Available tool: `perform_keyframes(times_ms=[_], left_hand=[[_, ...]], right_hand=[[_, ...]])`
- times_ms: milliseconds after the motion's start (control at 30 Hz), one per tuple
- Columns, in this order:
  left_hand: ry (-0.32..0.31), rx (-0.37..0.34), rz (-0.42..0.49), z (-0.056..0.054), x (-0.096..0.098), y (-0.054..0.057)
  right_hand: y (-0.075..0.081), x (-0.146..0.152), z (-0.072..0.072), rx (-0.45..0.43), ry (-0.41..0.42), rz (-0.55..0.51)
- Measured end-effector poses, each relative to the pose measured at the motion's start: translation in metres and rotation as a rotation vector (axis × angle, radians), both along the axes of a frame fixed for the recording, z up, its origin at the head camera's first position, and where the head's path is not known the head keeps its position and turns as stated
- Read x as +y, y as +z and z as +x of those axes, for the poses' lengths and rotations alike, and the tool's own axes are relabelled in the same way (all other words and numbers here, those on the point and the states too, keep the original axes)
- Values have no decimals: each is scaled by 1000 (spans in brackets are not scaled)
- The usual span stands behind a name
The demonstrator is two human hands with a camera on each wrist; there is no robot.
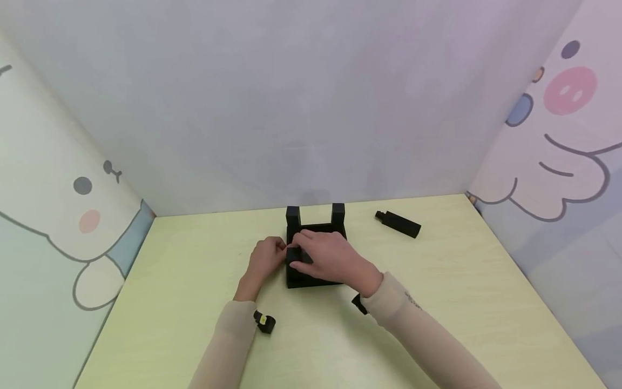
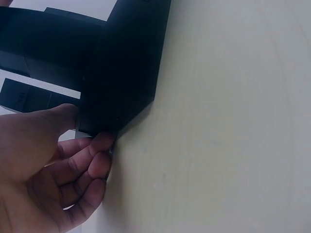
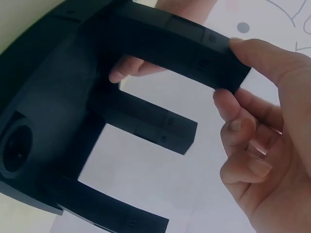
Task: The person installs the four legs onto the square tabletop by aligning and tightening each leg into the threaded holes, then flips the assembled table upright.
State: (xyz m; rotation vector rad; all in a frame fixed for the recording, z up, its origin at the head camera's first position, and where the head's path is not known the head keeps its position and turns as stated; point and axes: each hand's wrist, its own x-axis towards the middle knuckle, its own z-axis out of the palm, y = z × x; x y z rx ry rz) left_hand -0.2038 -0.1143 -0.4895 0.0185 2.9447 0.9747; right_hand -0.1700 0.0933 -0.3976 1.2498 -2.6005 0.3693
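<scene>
A black square base (image 1: 318, 283) with upright black posts lies on the table. My right hand (image 1: 330, 256) reaches over it and, in the right wrist view, pinches the free end of one black post (image 3: 189, 46) between thumb and fingers. That post stands out from the base; two shorter-looking posts (image 3: 150, 121) rise from other corners. A round hole (image 3: 17, 148) shows at the remaining corner. My left hand (image 1: 264, 262) is at the base's left side. Up close, its thumb and fingertips grip a corner of the base (image 2: 126, 53).
One loose black post (image 1: 400, 225) with a narrow end lies on the table (image 1: 461, 259) to the right of the base. Small black devices (image 1: 266, 323) sit by both wrists. A pale wall (image 1: 311, 108) stands behind, with cartoon-printed panels (image 1: 559, 135) at the sides.
</scene>
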Motion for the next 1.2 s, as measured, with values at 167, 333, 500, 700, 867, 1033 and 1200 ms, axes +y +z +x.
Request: perform_keyframes(times_ms=[167,333,500,700,867,1033,1200], left_hand=[[0,2,-1,0,0,1],[-7,24,-1,0,1,2],[-12,28,-2,-2,2,4],[4,-1,-10,-2,1,4],[3,-3,-8,-3,2,5],[1,-1,-17,-2,3,7],[-1,-2,-26,-1,3,7]], right_hand=[[-2,-2,-1,48,-20,26],[7,1,-2,0,17,32],[17,6,-2,-56,99,65],[17,7,-2,-23,144,66],[16,5,-1,54,121,83],[14,3,0,136,102,115],[10,1,0,178,91,130]])
